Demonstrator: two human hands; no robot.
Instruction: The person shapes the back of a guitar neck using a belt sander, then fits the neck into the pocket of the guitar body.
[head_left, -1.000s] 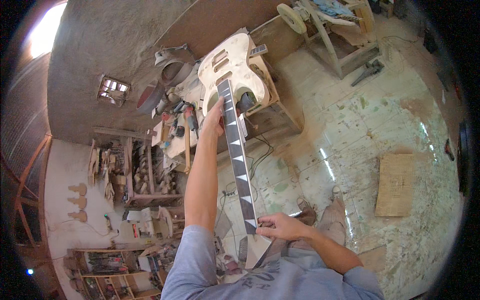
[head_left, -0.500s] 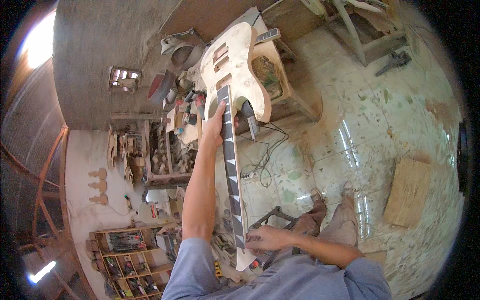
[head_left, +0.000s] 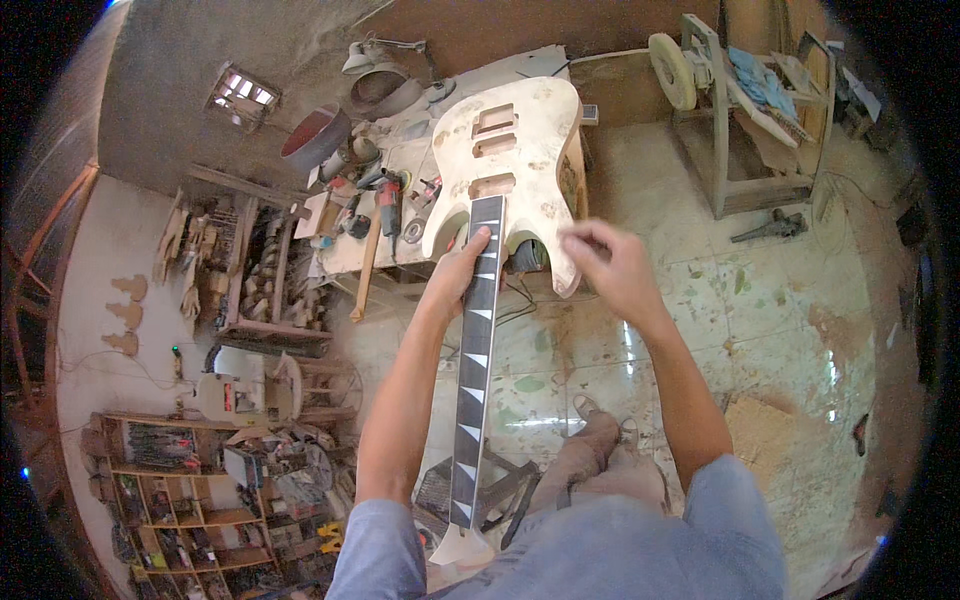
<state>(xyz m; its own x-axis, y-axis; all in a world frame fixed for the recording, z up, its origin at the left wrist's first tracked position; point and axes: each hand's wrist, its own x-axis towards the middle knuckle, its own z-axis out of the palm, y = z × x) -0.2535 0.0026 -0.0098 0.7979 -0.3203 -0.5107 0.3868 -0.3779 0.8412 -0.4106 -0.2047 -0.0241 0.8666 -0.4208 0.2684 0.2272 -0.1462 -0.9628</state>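
Observation:
An unfinished pale wooden electric guitar (head_left: 535, 165) stretches away from me. Its body has cut-out pickup cavities, and its dark fingerboard (head_left: 472, 385) carries white triangular inlays. My left hand (head_left: 462, 268) is closed around the neck just below the body, thumb on the fingerboard and fingers mostly hidden underneath. My right hand (head_left: 608, 262), slightly blurred, is beside the right horn of the body with fingers loosely bent and apart. Nothing shows in it, and whether it touches the horn is unclear. The bare headstock (head_left: 462, 546) points toward my waist.
Beyond the guitar is a workbench (head_left: 400, 160) with a red-and-grey power tool (head_left: 388, 205) and a lamp (head_left: 357, 60). A wheeled wooden-framed machine (head_left: 672, 72) stands at far right. Shelves (head_left: 190, 520) fill the lower left. A dark tool (head_left: 770, 226) lies on the tiled floor.
My right hand has left the headstock end and moved up beside the body's right horn. My left hand keeps its grip on the neck. The view has turned, and the guitar sits more upright in it.

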